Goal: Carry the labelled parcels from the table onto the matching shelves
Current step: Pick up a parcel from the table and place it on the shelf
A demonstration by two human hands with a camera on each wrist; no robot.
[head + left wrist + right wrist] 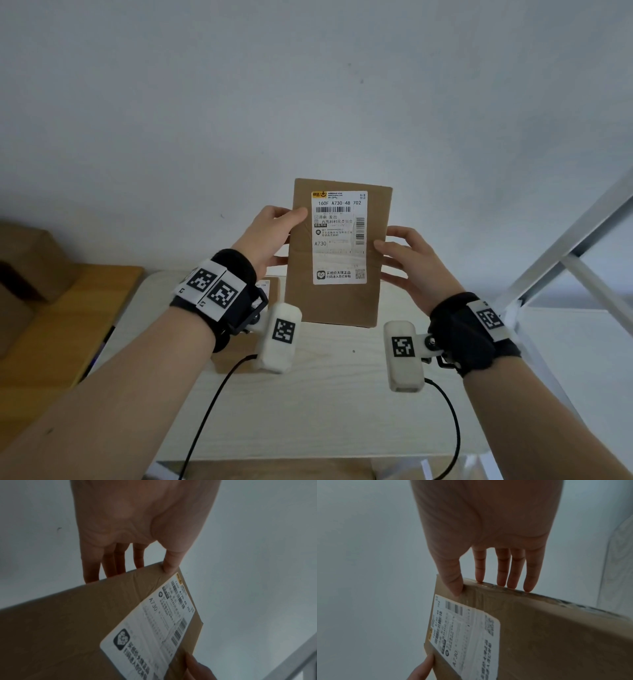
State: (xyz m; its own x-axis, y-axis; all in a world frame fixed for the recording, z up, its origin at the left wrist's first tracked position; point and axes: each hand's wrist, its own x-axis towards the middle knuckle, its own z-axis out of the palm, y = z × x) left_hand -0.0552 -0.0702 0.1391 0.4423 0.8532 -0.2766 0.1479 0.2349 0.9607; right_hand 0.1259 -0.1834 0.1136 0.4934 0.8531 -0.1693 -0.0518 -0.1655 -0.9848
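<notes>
1. Pale grey wall (308, 85) fills the background; below it lies a light wooden table (325, 394), with a white metal shelf frame (561, 257) at right.
2. Flat brown cardboard parcel (337, 253), upright, is held above the table and clear of it. A second brown parcel (270, 286) lies on the table behind the left wrist, mostly hidden.
3. Left hand (270, 236) pinches the parcel's left edge, thumb on the front, fingers behind; right hand (411, 263) grips the right edge likewise.
4. White shipping label (339, 236) reads "160F A730-48 702" and "A730", with barcodes, a QR code and Chinese text.
5. Handling, judged: thin, stiff, probably light; taped faces may be slick, so opposite long edges suit a two-handed hold.
</notes>
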